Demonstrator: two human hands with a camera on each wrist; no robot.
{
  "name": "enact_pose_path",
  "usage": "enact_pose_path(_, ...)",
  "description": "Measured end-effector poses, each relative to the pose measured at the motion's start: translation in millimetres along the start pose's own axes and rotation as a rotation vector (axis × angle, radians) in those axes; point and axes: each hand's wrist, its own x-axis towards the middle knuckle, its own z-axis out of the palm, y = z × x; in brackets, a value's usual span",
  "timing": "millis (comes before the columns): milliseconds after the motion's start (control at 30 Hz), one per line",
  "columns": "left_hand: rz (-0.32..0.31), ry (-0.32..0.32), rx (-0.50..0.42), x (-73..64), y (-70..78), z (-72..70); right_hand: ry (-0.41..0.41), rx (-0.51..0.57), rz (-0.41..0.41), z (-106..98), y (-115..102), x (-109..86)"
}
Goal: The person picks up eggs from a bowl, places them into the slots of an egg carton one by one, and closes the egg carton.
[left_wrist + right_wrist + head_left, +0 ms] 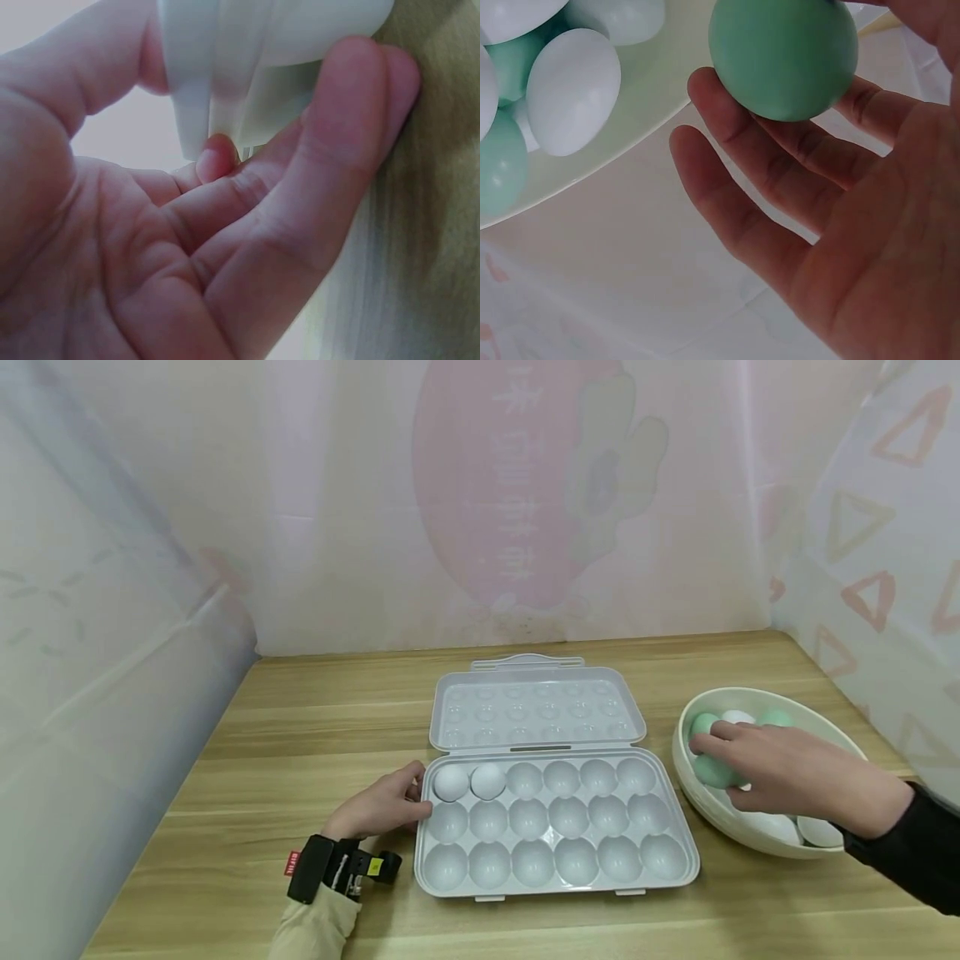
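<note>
Closest to us, a beige sleeve (315, 933) is running up to a black wrist strap (311, 870); beyond it, our left hand (380, 802) is gripping the egg tray (532, 864) by its left edge, thumb lying on the rim and fingers curling at the side; the tray is lying on the wooden table (300, 735), its lid (536, 727) folding open behind; two white eggs (452, 783) are filling the leftmost cups of the back row; over on the right, our right hand (795, 768) is closing around a green egg (784, 60), over the left part of the cream bowl (821, 733); more white and green eggs (574, 94) are resting inside the bowl; we are not managing to tell whether the held egg is touching them.
</note>
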Motion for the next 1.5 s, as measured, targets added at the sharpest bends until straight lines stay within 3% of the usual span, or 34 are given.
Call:
enact_pose_path(400,0.009,-0.004,-0.008,-0.1,1.2,-0.2,-0.075,0.022,0.034,-7,-12,17.8)
enact_pose_path(633,0.001,0.0,0.007,-0.6,4.0,0.5,-0.046,0.009,-0.029,-2,-18,30.9)
enact_pose_path(1100,-0.011,0.01,0.03,-0.9,3.4,-0.2,-0.044,0.095,-0.094,6,-30,48.5)
enact_pose_path(1500,0.0,0.008,0.037,-0.9,4.0,1.0,-0.095,0.061,-0.164,13,-53,76.5)
